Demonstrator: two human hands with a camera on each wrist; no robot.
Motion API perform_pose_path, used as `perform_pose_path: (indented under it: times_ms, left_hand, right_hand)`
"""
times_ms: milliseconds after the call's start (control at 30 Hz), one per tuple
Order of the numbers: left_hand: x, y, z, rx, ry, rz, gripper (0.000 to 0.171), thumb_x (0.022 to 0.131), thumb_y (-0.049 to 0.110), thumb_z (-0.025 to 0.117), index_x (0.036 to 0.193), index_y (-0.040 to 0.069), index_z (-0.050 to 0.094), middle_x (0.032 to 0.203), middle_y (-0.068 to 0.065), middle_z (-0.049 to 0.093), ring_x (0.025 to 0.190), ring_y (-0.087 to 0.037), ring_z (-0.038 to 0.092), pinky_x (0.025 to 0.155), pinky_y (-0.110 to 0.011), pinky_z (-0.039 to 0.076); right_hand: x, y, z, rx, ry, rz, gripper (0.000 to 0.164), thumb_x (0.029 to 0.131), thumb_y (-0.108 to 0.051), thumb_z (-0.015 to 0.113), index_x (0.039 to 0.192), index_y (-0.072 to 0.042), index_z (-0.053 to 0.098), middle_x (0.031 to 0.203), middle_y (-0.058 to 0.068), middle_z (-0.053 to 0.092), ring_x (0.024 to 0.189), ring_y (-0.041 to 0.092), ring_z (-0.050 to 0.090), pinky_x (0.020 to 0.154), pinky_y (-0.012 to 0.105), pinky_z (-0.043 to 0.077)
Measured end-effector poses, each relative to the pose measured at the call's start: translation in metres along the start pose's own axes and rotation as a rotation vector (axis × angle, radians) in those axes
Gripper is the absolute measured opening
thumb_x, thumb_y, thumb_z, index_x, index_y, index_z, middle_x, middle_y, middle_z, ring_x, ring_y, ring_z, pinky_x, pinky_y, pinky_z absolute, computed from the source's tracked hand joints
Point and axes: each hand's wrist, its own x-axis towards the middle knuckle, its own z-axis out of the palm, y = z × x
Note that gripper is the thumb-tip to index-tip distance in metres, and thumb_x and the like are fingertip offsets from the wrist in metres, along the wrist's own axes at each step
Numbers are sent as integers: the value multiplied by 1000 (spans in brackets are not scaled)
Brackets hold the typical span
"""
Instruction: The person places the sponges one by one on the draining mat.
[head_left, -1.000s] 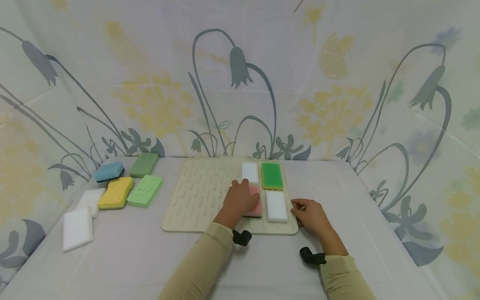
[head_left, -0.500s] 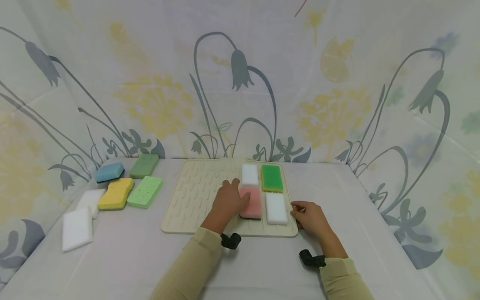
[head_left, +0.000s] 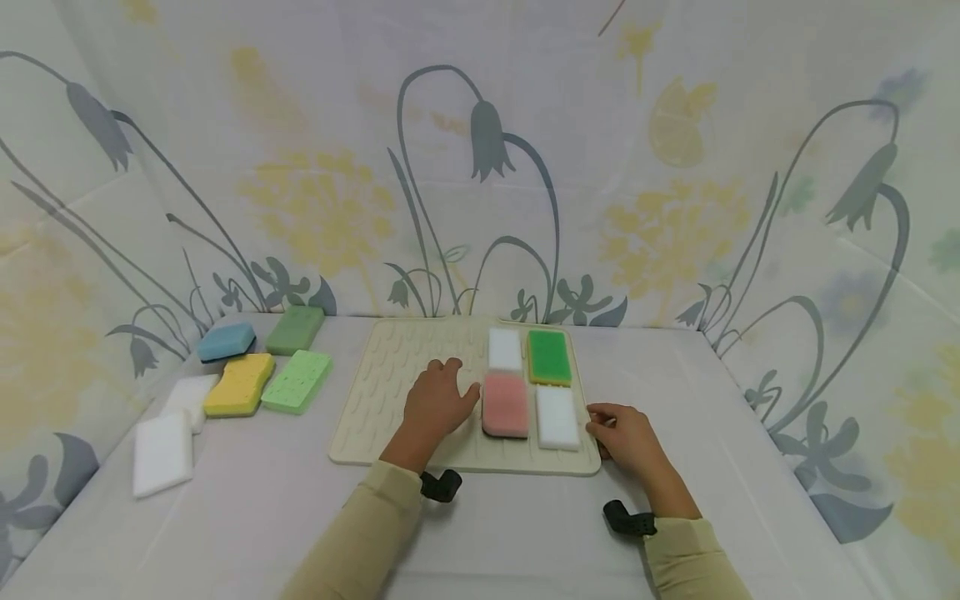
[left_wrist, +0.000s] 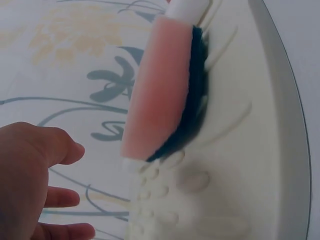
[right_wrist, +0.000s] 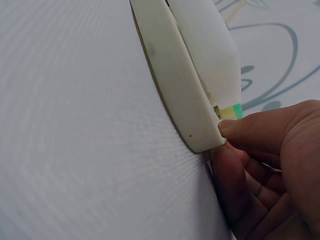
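A cream ridged mat [head_left: 397, 375] lies at the middle of the table. My left hand [head_left: 437, 404] is over its left part with fingers spread and nothing held. Just right of that hand rests a pink sponge [head_left: 506, 403]; the left wrist view shows the pink sponge [left_wrist: 157, 90] with a dark blue scouring layer under it, apart from my fingers. Beside it lies a white sponge [head_left: 557, 417], and behind are another white sponge [head_left: 505, 349] and a green-and-yellow sponge [head_left: 549, 357]. My right hand [head_left: 628, 435] pinches the mat's right edge [right_wrist: 202, 120] between thumb and finger.
Left of the mat lie a blue sponge [head_left: 227, 341], a dark green sponge [head_left: 295, 330], a yellow sponge [head_left: 240, 385], a light green sponge [head_left: 297, 382] and two overlapping white sponges [head_left: 162, 454]. A flower-printed cloth [head_left: 570, 108] hangs behind the table.
My left hand has let go of the pink sponge and moved left, leaving the sponge in full view on the mat. My right hand has stayed at the mat's edge.
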Motion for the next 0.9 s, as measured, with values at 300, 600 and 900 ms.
perform_pose_path:
  times_ms: [300, 600, 900]
  left_hand:
    - [-8, -21, -14, 85, 53, -11, 51, 94, 44, 55, 132, 10, 55, 123, -17, 58, 103, -34, 62, 79, -47, 53]
    - [-15, -44, -24, 127, 95, -26, 50, 92, 41, 58, 129, 8, 57, 118, -19, 60, 99, -36, 62, 77, -48, 53]
    - [-18, -75, -34, 149, 94, -58, 52, 93, 42, 56, 130, 7, 56, 119, -20, 60, 101, -38, 61, 79, -50, 51]
  right_hand:
    - [1, 2, 1, -9, 4, 2, 39, 92, -15, 61, 129, -1, 60, 109, 14, 65, 74, 12, 63, 56, 27, 54]
    - [-1, 0, 2, -23, -3, 16, 39, 92, -15, 62, 129, -1, 60, 110, 15, 65, 78, 14, 63, 57, 27, 54]
    - [0, 1, 2, -27, -4, 19, 40, 93, -15, 62, 130, -1, 59, 111, 15, 64, 81, 14, 63, 58, 26, 54]
